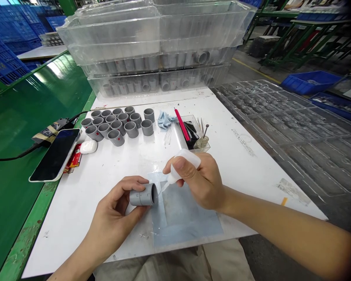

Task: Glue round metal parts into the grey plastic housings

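My left hand [118, 210] is closed round a grey cylinder [140, 196], an open-ended sleeve lying on its side with its opening turned to the right. Gripped in my right hand [203, 181] is a white squeeze bottle [185, 164], tilted so its thin nozzle points down and left at the sleeve's rim. Whether the tip touches the rim, I cannot tell. Below both hands a light blue sheet [190, 222] covers part of the white tabletop [90, 199]. Several similar grey sleeves [116, 137] stand upright at the table's back left.
A crumpled blue cloth [165, 120] lies beside a small clear box [206, 148] with a red pen [181, 124] and tools. A phone [55, 154] and white earbuds case [88, 146] are at left. Stacked clear trays [117, 37] rise behind; more clear trays [304, 132] spread out at right.
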{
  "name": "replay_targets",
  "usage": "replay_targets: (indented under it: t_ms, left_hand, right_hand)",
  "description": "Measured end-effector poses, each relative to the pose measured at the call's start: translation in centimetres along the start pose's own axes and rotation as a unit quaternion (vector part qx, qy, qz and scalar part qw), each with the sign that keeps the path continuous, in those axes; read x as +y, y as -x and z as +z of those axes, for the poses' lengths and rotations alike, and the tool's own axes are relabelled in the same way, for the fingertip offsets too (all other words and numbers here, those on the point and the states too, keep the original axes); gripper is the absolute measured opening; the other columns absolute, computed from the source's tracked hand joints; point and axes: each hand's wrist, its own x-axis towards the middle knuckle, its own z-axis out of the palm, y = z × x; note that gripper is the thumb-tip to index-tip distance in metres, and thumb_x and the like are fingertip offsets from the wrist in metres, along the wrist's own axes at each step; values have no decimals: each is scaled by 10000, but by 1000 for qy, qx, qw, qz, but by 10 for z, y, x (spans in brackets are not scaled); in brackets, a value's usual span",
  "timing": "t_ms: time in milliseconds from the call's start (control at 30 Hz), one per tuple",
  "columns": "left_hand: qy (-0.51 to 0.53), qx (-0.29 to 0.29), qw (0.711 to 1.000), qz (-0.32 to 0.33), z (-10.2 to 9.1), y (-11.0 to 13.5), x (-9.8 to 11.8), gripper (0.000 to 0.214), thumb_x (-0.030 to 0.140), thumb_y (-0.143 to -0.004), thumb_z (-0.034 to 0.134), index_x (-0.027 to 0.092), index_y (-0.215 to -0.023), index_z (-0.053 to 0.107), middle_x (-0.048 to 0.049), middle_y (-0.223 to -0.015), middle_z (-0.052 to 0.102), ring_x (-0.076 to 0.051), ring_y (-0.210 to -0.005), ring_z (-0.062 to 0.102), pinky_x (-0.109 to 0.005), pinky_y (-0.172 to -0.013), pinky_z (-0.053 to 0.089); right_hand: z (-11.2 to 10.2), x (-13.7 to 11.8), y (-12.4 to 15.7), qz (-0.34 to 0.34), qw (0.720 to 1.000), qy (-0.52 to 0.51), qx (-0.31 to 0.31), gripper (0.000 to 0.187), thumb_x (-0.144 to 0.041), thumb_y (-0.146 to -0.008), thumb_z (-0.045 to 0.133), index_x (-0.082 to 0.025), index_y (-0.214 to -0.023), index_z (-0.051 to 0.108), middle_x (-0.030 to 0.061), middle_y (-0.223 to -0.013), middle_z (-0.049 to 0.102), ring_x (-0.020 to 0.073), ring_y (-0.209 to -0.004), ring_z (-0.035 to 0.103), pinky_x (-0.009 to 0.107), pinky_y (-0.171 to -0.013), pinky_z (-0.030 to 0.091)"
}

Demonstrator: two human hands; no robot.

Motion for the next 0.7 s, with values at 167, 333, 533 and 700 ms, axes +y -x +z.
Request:
replay_targets:
  t_ms: [167, 333, 533, 700]
  left_hand:
    - [1, 2, 1000, -8, 0, 1, 1, 294, 93, -891, 740, 326, -1056, 672, 27, -1269, 668, -115, -1243, 608, -157, -1006, 501]
    - [-1, 8, 1000, -23, 1, 0, 4, 290, 92, -888, 744, 309, -1066, 674, 12, -1277, 667, -136, -1268, 599, -183, -1026, 502]
    - [-2, 11, 1000, -24, 2, 0, 5, 304, 87, -872, 752, 299, -1078, 678, 6, -1262, 669, -144, -1239, 616, -197, -1035, 505]
    - [6, 16, 999, -38, 2, 0, 4, 326, 110, -862, 778, 318, -1094, 685, 18, -1238, 674, -134, -1205, 623, -176, -1004, 520]
  right_hand:
    - [1, 2, 0, -7, 1000, 7, -14, 508, -497, -1036, 551, -139, -708, 701, -31, -504, 505, 84, -479, 510, 236, -472, 413]
    - [1, 4, 0, 6, 1000, 29, -8, 494, -507, -1033, 551, -146, -742, 722, -38, -502, 491, 93, -485, 520, 249, -482, 417]
    - [-1, 7, -1, 22, 999, 38, 9, 504, -548, -1019, 555, -158, -745, 717, -40, -513, 477, 99, -485, 509, 256, -467, 403]
    - [-2, 8, -2, 5, 999, 38, 21, 498, -532, -1022, 564, -146, -750, 723, -43, -511, 442, 95, -485, 495, 254, -461, 397]
